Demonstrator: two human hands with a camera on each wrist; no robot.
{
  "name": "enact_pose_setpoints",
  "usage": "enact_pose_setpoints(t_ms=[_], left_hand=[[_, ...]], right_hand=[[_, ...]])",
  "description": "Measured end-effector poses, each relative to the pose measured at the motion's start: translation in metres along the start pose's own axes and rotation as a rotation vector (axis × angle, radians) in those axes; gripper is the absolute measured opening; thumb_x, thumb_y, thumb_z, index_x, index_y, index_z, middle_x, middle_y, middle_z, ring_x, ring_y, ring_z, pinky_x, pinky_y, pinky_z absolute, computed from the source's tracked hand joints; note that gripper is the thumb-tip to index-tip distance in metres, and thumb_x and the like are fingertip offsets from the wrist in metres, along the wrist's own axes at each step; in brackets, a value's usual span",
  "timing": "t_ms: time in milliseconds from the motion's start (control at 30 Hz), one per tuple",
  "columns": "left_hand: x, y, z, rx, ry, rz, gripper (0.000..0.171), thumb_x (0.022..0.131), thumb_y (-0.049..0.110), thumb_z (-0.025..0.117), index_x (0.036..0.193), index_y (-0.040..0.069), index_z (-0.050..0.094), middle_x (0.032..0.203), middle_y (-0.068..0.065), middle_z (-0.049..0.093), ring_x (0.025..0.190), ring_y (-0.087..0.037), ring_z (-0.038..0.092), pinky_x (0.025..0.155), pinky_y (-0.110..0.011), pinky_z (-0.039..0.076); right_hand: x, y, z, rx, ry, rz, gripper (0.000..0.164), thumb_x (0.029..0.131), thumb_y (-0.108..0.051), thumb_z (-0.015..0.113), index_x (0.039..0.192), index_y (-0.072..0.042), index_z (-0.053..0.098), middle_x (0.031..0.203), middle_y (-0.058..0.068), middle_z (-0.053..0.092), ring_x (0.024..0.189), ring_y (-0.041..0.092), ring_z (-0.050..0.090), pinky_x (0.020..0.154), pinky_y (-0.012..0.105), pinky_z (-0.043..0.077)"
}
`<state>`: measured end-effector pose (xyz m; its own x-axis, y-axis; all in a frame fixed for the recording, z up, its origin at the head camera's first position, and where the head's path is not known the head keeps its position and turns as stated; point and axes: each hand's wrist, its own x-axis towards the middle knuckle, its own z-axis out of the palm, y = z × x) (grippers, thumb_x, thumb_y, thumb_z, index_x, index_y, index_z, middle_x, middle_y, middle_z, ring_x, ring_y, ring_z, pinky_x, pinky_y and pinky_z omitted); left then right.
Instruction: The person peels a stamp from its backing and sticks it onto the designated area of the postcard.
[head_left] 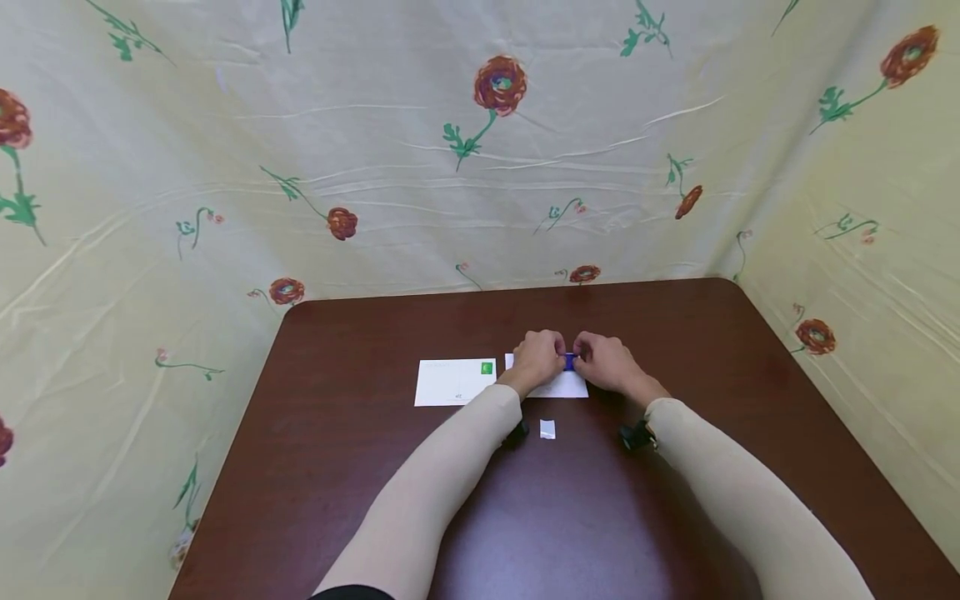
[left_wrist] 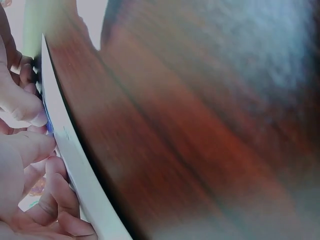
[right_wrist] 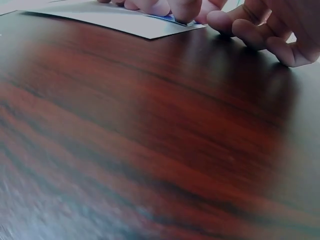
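Observation:
A white envelope (head_left: 566,386) lies on the table, partly covered by my hands. At its upper right is a small blue stamp (head_left: 569,362), showing as a thin blue strip on the paper in the right wrist view. My left hand (head_left: 538,357) reaches over the envelope and pinches the stamp's left side. From the other side my right hand (head_left: 609,362) pinches its right edge, thumb and index fingertip close to the paper. The right hand's other fingers (right_wrist: 247,32) curl down beside the envelope. Fingertips hide most of the stamp.
To the left lies a second white envelope (head_left: 450,383) with a green stamp (head_left: 487,367) in its upper right corner. A small whitish slip (head_left: 547,429) sits nearer to me on the brown table (head_left: 360,333). Flower-patterned cloth (head_left: 420,200) hangs behind and on both sides.

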<state>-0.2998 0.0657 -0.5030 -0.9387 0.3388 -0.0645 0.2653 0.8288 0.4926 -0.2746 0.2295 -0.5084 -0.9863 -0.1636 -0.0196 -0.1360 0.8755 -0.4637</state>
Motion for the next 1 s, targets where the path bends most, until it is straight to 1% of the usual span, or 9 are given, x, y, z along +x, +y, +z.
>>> enact_pose_setpoints(t_ms=[133,267,400,600,800,1000], left_hand=[[-0.001,-0.001,0.0,0.013,0.001,0.005,0.009,0.091,0.025,0.071,0.086,0.021,0.065,0.083,0.004,0.063,0.079,-0.018,0.059,0.079,-0.04,0.048],[-0.002,-0.002,-0.001,0.02,-0.002,0.019,0.011,0.089,0.027,0.074,0.088,0.021,0.065,0.086,0.004,0.063,0.079,-0.018,0.059,0.077,-0.038,0.048],[-0.004,-0.002,-0.002,0.016,-0.021,0.027,0.015,0.088,0.029,0.076,0.095,0.02,0.067,0.093,0.002,0.065,0.081,-0.018,0.059,0.077,-0.038,0.048],[-0.006,-0.001,-0.003,0.0,-0.058,0.023,0.023,0.086,0.03,0.078,0.102,0.018,0.068,0.1,0.0,0.067,0.083,-0.019,0.059,0.076,-0.036,0.05],[-0.006,-0.002,-0.003,0.015,-0.062,0.037,0.027,0.086,0.031,0.078,0.106,0.016,0.068,0.103,-0.001,0.068,0.082,-0.019,0.06,0.073,-0.035,0.051],[-0.01,-0.003,-0.005,0.0,-0.062,0.045,0.029,0.086,0.031,0.078,0.109,0.015,0.069,0.104,-0.003,0.068,0.079,-0.019,0.06,0.068,-0.03,0.051]], right_hand=[[-0.001,0.001,-0.001,-0.011,-0.01,-0.032,0.021,0.089,-0.023,0.068,0.107,-0.013,0.064,0.078,0.004,0.062,0.067,0.019,0.055,0.06,0.03,0.044],[-0.003,0.002,-0.003,-0.014,-0.03,-0.054,0.025,0.088,-0.023,0.071,0.11,-0.013,0.064,0.08,0.004,0.061,0.07,0.019,0.055,0.063,0.031,0.046],[-0.005,0.003,-0.005,-0.027,-0.055,-0.062,0.029,0.089,-0.025,0.072,0.114,-0.014,0.064,0.083,0.003,0.061,0.072,0.019,0.055,0.065,0.03,0.048],[-0.006,0.002,-0.006,-0.056,-0.066,-0.067,0.032,0.09,-0.026,0.072,0.118,-0.014,0.064,0.086,0.003,0.063,0.074,0.02,0.056,0.067,0.032,0.051],[-0.004,0.0,-0.007,-0.098,-0.087,-0.079,0.034,0.091,-0.027,0.073,0.121,-0.014,0.064,0.09,0.003,0.064,0.078,0.02,0.058,0.073,0.034,0.054],[-0.004,-0.001,-0.007,-0.121,-0.095,-0.079,0.037,0.09,-0.029,0.073,0.123,-0.014,0.063,0.094,0.004,0.065,0.081,0.021,0.058,0.076,0.036,0.055]])
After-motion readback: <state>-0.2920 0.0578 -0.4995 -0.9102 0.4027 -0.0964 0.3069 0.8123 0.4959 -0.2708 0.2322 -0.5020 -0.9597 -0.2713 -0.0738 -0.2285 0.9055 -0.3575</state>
